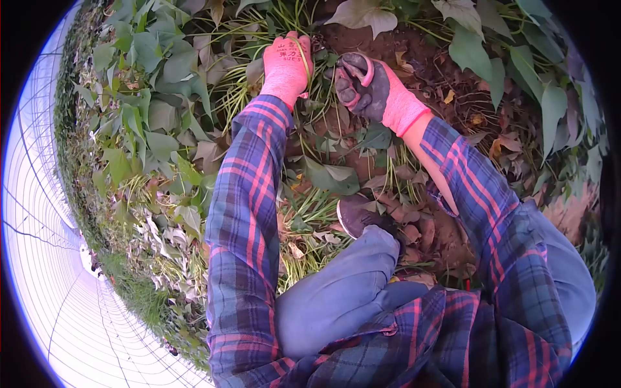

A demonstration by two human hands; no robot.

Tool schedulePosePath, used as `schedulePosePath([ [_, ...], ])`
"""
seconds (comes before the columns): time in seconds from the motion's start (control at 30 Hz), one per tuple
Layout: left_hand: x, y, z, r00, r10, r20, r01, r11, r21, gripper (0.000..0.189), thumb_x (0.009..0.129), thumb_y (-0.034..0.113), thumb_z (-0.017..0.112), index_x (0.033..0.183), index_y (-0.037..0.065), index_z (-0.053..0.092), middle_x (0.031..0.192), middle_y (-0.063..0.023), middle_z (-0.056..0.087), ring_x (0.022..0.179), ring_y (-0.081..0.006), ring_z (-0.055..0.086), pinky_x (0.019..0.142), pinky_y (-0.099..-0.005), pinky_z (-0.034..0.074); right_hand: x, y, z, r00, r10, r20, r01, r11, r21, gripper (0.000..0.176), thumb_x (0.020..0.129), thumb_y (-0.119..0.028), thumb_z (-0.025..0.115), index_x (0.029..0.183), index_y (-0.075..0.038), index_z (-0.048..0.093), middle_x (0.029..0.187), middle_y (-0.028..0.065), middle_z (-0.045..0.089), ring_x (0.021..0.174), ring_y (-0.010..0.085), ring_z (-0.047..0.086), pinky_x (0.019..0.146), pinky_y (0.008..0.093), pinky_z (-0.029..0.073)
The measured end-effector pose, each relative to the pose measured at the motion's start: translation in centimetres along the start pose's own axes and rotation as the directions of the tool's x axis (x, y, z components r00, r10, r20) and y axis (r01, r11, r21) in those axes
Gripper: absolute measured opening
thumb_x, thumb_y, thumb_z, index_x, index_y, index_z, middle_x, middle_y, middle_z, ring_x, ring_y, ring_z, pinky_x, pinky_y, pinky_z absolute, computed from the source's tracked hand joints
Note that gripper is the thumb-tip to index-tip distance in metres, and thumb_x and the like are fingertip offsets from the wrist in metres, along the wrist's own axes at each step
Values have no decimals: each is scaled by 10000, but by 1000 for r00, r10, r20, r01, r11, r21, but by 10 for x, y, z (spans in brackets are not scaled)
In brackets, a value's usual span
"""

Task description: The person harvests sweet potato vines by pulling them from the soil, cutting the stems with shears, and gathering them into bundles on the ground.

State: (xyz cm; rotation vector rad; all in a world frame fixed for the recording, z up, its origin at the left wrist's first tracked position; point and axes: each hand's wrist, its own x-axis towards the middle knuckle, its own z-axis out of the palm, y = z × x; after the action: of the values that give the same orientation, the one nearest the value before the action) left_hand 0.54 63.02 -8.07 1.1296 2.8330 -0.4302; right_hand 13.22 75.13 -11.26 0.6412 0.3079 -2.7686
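My left hand [286,64], in a pink glove with dark printing on its back, is closed among long green vine stems [249,87] at the top centre. One yellow-green stem crosses over the back of this glove. To its right, my right hand [369,87] is turned so the grey coated palm of its pink glove shows. Its fingers curl in towards the palm, and whatever they may hold cannot be made out. Broad green leaves [171,61] and more stems surround both hands, above brown soil [381,45].
My shoe [362,216] and bent knee [336,297] are on the ground below the hands. Dry brown leaves [420,226] and thin roots litter the soil at right. Leafy vines [543,64] hang at the upper right. A pale ribbed greenhouse cover [39,187] curves along the left.
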Motion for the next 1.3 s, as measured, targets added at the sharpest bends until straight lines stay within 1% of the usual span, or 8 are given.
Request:
schedulePosePath([
  [0.07,1,-1,1,1000,-6,3,6,1000,-11,261,799,124,515,1051,103,579,1134,-92,565,1027,-269,574,833,-385,488,6,-3,-3,994,95,60,-98,993,60,281,910,-282,473,769,-56,563,630,75,577,484,197,549,449,271,466],
  [0.37,7,-14,19,995,-23,-98,11,993,-117,236,820,153,504,1040,104,572,1114,-96,559,1022,-275,572,838,-394,482,1,-11,-3,996,79,44,-83,990,114,210,915,-193,514,837,-7,573,720,79,569,546,152,527,403,232,435],
  [0.47,10,-27,23,993,47,-113,-68,979,-192,298,814,201,529,1094,114,581,1159,-89,557,1029,-289,569,848,-403,477,8,-15,-10,972,121,202,-151,978,144,208,914,-185,513,825,-7,574,718,78,566,551,147,527,401,219,429],
  [0.83,7,-31,24,977,122,-174,-159,964,-212,298,792,236,597,1070,129,595,1115,-93,568,1006,-291,575,843,-410,482,14,-6,-5,975,212,-71,-204,973,105,221,881,-251,528,790,-50,520,672,98,562,465,175,513,418,231,446],
  [0.93,6,-32,26,975,97,-200,-140,966,-216,283,790,224,599,1058,134,598,1103,-92,569,1009,-289,574,839,-409,483,-1,-2,-12,973,154,172,-177,976,128,234,906,-220,534,862,9,530,734,105,554,565,151,524,438,229,420],
  [1.07,3,-28,26,973,111,-204,-153,967,-203,307,798,239,603,1084,128,593,1125,-94,562,1014,-295,572,850,-410,479,7,1,-8,996,40,83,-50,991,125,248,919,-218,509,922,27,550,754,115,568,603,159,545,470,237,422],
  [1.17,1,-28,24,981,109,-161,-140,970,-200,338,811,263,606,1119,124,586,1151,-100,555,1013,-303,571,857,-411,475,24,-2,-16,993,113,19,-114,992,60,226,925,-218,500,920,2,551,762,113,569,591,156,533,466,240,420],
  [1.3,1,-26,22,976,121,-182,-156,969,-191,331,804,252,613,1107,123,588,1132,-102,560,1009,-300,573,852,-410,476,24,3,-16,993,11,114,0,996,-93,155,938,-192,476,902,-55,539,719,50,543,567,122,531,436,216,403],
])
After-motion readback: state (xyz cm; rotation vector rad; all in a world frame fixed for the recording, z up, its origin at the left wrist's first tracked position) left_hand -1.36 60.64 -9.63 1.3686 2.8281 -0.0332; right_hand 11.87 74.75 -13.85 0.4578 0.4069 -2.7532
